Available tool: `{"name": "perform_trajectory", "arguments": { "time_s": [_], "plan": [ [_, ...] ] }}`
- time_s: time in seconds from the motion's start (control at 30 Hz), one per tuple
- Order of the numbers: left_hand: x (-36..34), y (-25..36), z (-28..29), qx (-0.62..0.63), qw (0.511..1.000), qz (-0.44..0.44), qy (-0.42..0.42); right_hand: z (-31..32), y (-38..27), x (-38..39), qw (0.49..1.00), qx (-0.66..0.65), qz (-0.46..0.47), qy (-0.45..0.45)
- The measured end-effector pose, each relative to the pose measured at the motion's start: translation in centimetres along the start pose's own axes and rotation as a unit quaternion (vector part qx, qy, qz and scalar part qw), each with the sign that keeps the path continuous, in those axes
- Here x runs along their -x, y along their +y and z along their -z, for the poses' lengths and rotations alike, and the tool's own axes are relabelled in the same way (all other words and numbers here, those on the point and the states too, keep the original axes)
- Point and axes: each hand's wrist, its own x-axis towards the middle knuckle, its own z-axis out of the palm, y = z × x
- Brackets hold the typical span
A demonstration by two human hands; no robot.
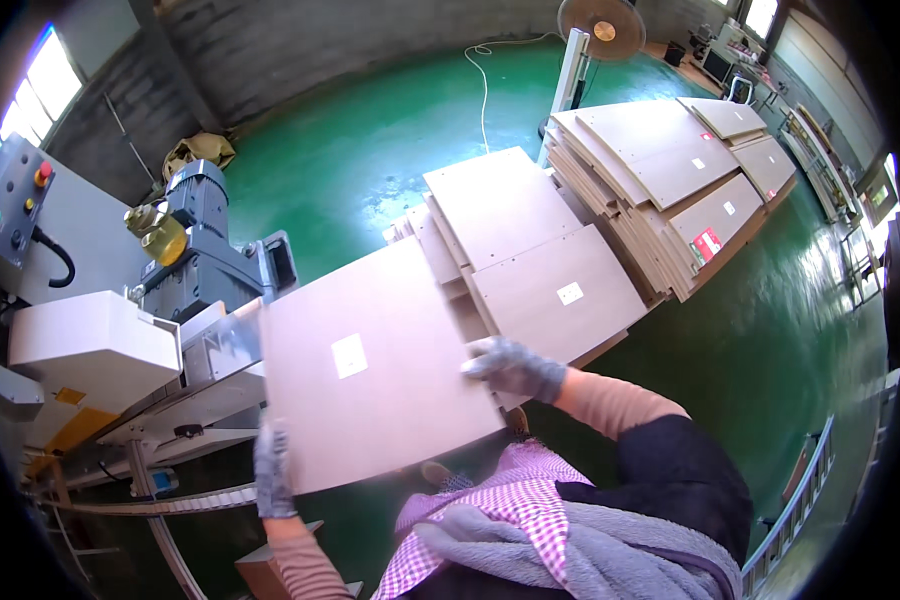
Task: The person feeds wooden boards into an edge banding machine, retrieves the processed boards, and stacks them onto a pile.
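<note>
A flat, pale pinkish-brown wooden panel (370, 430) with a white label (349, 356) is held up in front of me, slightly tilted. My left hand (272, 468), in a grey glove, grips its left edge near the lower corner. On the opposite edge my right hand (515, 368), gloved as well, closes round the side; its fingertips show near the rim. The left fingers are blurred and partly hidden by the panel. Just beyond the right hand lies a stack of similar panels (560, 290), the top one also labelled.
At the left stands a machine with a grey motor (198, 200), a control box (15, 205) and a roller rail (190, 502). Farther right are more stacked panels (660, 150). A fan (602, 28) stands behind them, and a white cable (485, 85) crosses the green floor.
</note>
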Motion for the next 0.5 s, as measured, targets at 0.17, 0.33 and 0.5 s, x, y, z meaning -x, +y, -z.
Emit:
{"name": "perform_trajectory", "arguments": {
  "time_s": [0.17,0.33,0.5],
  "plan": [
    [-1.6,2.2,-28.3,0.027,0.975,-0.109,-0.191,16.1,3.7,6.1,0.959,-0.081,-0.241,0.127],
    [-17.8,-5.6,-40.5,-0.07,0.98,-0.135,-0.129,28.4,18.1,0.9,0.911,0.012,-0.309,0.274],
    [-23.7,-7.3,-52.8,-0.073,0.987,-0.123,-0.076,39.3,26.2,-2.3,0.864,0.219,-0.375,0.256]
  ]
}}
